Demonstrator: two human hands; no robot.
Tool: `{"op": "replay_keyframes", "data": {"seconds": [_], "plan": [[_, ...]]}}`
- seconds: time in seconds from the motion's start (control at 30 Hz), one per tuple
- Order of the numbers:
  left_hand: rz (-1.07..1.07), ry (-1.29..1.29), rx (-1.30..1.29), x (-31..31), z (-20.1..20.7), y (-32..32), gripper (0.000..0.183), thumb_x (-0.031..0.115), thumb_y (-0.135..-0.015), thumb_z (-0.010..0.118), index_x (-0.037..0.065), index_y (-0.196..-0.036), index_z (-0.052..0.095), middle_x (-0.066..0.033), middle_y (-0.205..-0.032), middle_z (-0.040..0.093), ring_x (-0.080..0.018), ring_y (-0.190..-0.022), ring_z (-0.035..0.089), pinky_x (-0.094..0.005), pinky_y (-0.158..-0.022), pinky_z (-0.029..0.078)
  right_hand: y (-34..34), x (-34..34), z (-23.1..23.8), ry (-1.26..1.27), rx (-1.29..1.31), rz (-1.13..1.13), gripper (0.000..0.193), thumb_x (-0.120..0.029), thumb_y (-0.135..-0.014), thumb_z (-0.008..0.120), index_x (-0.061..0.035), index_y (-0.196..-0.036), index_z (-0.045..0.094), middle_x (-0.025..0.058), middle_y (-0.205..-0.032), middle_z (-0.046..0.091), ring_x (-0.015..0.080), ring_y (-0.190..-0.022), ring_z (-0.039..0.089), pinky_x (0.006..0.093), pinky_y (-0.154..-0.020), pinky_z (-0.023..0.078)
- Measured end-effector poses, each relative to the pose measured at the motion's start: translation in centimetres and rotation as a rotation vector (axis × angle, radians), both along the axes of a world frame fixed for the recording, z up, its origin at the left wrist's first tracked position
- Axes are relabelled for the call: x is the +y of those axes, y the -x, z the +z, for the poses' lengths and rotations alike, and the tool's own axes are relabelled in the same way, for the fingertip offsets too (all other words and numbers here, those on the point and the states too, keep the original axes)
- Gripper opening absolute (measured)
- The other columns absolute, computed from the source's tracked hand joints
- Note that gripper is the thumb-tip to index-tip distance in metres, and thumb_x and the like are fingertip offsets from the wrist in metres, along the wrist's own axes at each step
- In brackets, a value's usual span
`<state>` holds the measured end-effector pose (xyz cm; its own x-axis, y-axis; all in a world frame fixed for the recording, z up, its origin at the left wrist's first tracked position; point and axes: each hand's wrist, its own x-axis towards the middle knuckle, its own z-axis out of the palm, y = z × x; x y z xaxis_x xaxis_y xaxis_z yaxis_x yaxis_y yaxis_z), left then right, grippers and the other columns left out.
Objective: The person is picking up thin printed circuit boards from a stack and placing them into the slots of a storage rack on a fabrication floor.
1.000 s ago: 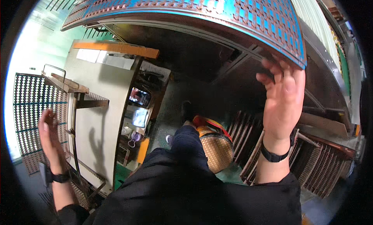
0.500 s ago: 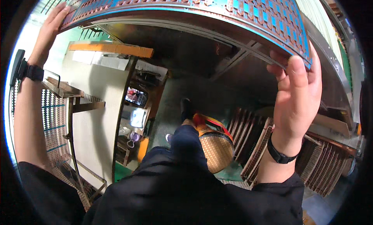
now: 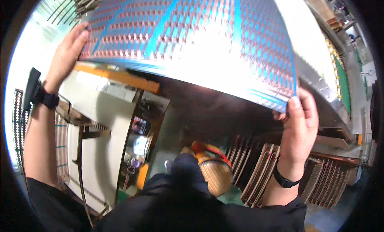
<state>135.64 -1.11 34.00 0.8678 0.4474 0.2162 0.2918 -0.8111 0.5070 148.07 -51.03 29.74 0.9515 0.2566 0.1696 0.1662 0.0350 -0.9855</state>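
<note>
The blue panel [image 3: 192, 38] is clamped at its near corners by left hand [image 3: 68, 56] and right hand [image 3: 300, 122]; both should be held level.

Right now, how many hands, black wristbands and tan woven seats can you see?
Hands: 2, left hand and right hand, both on the blue-and-brown panel
Black wristbands: 2, left wristband and right wristband
Tan woven seat: 1
Total: 5
</note>
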Motion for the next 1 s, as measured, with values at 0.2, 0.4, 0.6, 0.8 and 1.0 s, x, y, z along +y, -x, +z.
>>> {"op": "replay_keyframes", "data": {"seconds": [0.2,0.4,0.6,0.8,1.0], "plan": [[0.018,-0.226,-0.082,-2.3,0.1,-0.1,0.042,0.025,-0.1,0.05,-0.001,-0.133,0.054,-0.021,-0.132,0.058,-0.0346,-0.124,0.056,-0.0377,-0.106,0.041,-1.0,-0.8,2.4,0.167,0.073,-0.01,0.014,-0.017,-0.097,0.065,-0.0051,-0.092,0.061,-0.0037,-0.075,0.058,0.0024,-0.062,0.047,0.0189,-0.055,0.037],[0.004,-0.164,-0.084,-3.5,1.2,-0.6,0.038,0.022,-0.098,0.054,0.001,-0.13,0.055,-0.0207,-0.129,0.059,-0.0366,-0.119,0.057,-0.0391,-0.102,0.044,-2.5,-1.7,3.6,0.222,0.11,-0.011,0.017,-0.018,-0.096,0.065,-0.0057,-0.085,0.059,-0.0068,-0.07,0.054,-0.0003,-0.058,0.037,0.0197,-0.051,0.026],[0.021,-0.151,-0.039,-3.2,2.2,-0.3,0.041,0.026,-0.098,0.057,0.001,-0.13,0.055,-0.0209,-0.131,0.058,-0.0371,-0.122,0.056,-0.039,-0.104,0.043,-3.1,-1.2,5.6,0.244,0.128,-0.035,0.017,-0.017,-0.096,0.064,-0.0067,-0.084,0.058,-0.0055,-0.068,0.053,0.0,-0.058,0.037,0.0202,-0.05,0.025],[0.038,0.136,0.038,-2.8,3.9,-0.3,0.044,0.022,-0.097,0.058,0.001,-0.135,0.052,-0.0145,-0.131,0.059,-0.0222,-0.122,0.053,-0.0335,-0.105,0.04,-2.1,0.0,7.8,0.01,0.275,0.013,0.01,-0.014,-0.098,0.058,-0.0045,-0.1,0.055,0.0047,-0.088,0.064,0.0073,-0.07,0.054,0.0221,-0.057,0.043],[0.041,0.451,-0.061,0.7,4.0,-1.4,0.047,0.017,-0.092,0.066,-0.002,-0.133,0.052,-0.0086,-0.115,0.063,-0.0155,-0.106,0.057,-0.0299,-0.092,0.047,-3.2,0.2,8.0,-0.344,0.493,0.078,0.008,-0.01,-0.098,0.055,-0.0035,-0.103,0.053,0.0112,-0.106,0.066,0.0175,-0.093,0.066,0.0309,-0.078,0.06]]}}
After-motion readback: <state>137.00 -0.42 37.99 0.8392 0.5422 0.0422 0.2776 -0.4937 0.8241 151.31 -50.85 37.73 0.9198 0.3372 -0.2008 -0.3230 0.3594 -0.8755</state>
